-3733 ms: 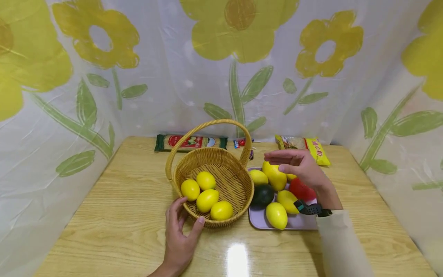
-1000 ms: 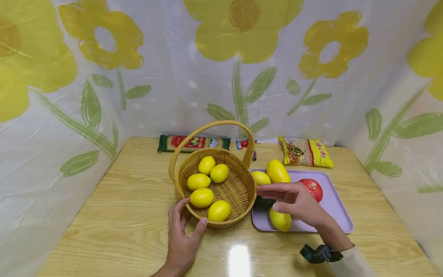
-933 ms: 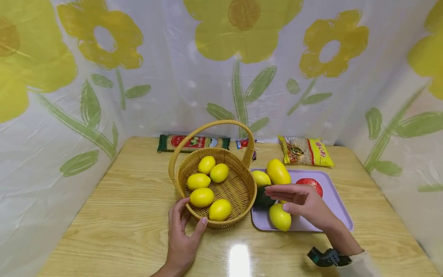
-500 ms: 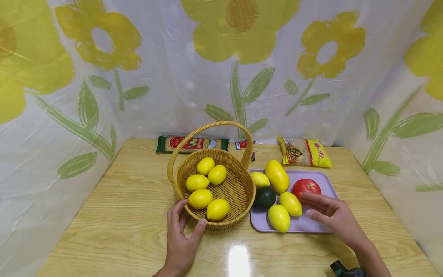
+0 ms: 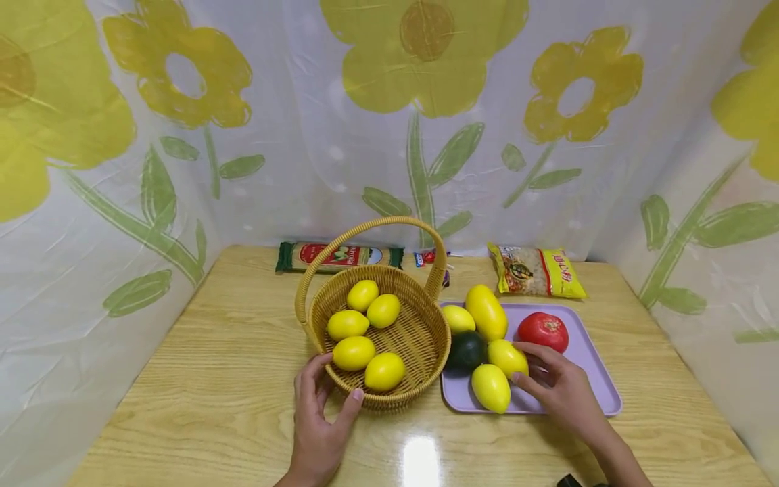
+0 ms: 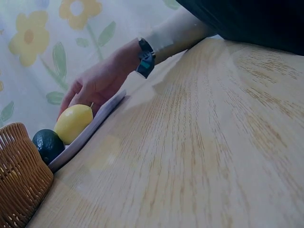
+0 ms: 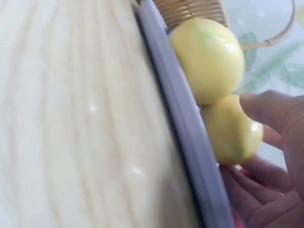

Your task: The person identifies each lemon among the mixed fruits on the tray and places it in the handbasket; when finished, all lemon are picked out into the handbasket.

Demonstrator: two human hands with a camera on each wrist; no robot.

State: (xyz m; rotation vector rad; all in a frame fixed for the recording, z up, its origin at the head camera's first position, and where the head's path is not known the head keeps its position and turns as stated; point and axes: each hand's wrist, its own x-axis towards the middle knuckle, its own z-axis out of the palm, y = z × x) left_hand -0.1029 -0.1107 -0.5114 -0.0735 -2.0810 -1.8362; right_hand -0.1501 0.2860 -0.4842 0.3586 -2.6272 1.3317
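Yellow and glossy, the lemon (image 5: 505,358) left of centre on the lilac tray (image 5: 589,372) is pinched in the half-curled right hand (image 5: 562,392), best squeezed evenly so the near lemon (image 5: 491,389) isn't nudged, while the partly curled left hand (image 5: 319,426) holds the near-left rim of the wicker basket (image 5: 422,345).

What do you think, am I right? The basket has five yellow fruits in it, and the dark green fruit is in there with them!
Not quite: the dark green fruit is on the purple tray, as the head view shows. The five yellow fruits are in the basket, just as you said.
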